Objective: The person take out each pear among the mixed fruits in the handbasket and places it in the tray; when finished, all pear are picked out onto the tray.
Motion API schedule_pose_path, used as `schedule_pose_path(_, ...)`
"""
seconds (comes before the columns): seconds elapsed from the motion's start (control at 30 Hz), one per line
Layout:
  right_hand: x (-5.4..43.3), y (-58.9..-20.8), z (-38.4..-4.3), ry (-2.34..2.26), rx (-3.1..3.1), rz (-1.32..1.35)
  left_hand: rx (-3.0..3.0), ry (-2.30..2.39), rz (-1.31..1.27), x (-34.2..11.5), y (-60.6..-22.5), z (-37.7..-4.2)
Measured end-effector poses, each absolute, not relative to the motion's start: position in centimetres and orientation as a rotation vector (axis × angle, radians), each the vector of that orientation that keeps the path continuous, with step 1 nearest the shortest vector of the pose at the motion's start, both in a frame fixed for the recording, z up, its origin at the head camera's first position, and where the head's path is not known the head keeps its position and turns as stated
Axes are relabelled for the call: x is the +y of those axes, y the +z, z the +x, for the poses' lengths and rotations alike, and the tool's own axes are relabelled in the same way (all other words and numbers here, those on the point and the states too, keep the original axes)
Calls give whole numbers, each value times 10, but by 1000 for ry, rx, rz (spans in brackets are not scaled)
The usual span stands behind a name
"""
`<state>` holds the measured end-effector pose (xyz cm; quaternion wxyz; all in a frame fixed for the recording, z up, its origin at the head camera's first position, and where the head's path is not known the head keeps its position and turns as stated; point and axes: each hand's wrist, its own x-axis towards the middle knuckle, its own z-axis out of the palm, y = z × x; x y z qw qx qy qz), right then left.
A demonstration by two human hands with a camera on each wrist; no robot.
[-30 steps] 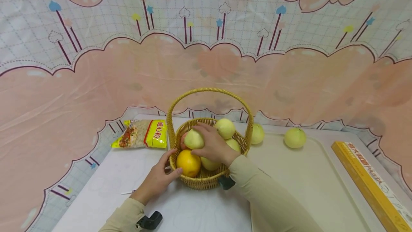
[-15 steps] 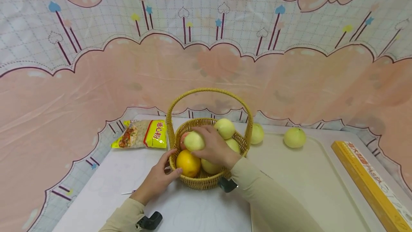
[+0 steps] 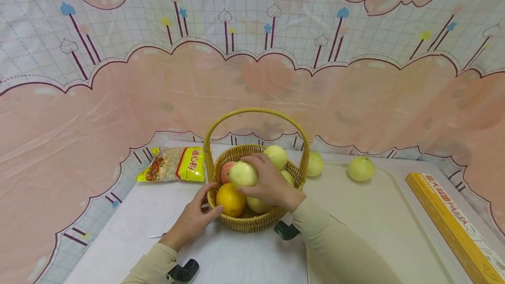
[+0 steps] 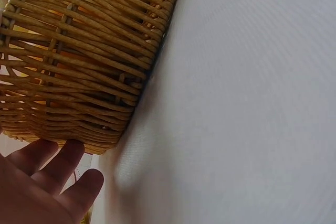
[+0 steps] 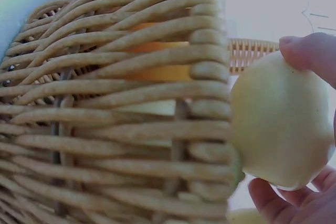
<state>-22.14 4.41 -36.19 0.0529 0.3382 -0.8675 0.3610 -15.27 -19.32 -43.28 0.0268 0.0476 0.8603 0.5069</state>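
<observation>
A yellow wicker basket (image 3: pixel 252 225) with a tall hoop handle stands on the white table. My left hand (image 3: pixel 195 214) holds its left side, thumb and index finger at the rim; in the left wrist view several fingertips (image 4: pixel 72 148) touch the wicker. My right hand (image 3: pixel 270 181) grips a pale yellow-green melon (image 3: pixel 242 174) above the basket's other fruit, fingers on its far side and thumb on its near side. Below it lie an orange (image 3: pixel 230 200) and a partly hidden red fruit (image 3: pixel 226 172). More pale melons (image 3: pixel 276 157) sit in the basket, some behind my right hand.
Two pale melons, one behind the basket handle (image 3: pixel 314 164) and one further right (image 3: pixel 360 168), lie by the beige tray (image 3: pixel 367 218). A long yellow pasta box (image 3: pixel 453 227) lies at the right. A yellow pasta bag (image 3: pixel 173 164) lies left of the basket.
My right hand has moved slightly right with the melon, uncovering more of the red fruit. My left hand and the basket have stayed in place.
</observation>
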Motion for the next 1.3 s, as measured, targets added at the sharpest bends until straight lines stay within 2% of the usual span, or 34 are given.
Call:
schedule_pose_path(0.5, 69, -345, -206, 1223, -2627, 990, 2653, 1567, 127, -194, -433, -153)
schedule_pose_path(1.3, 115, -349, -184, 1188, -2518, 1085, 2656, 1590, 135, -194, -434, -154)
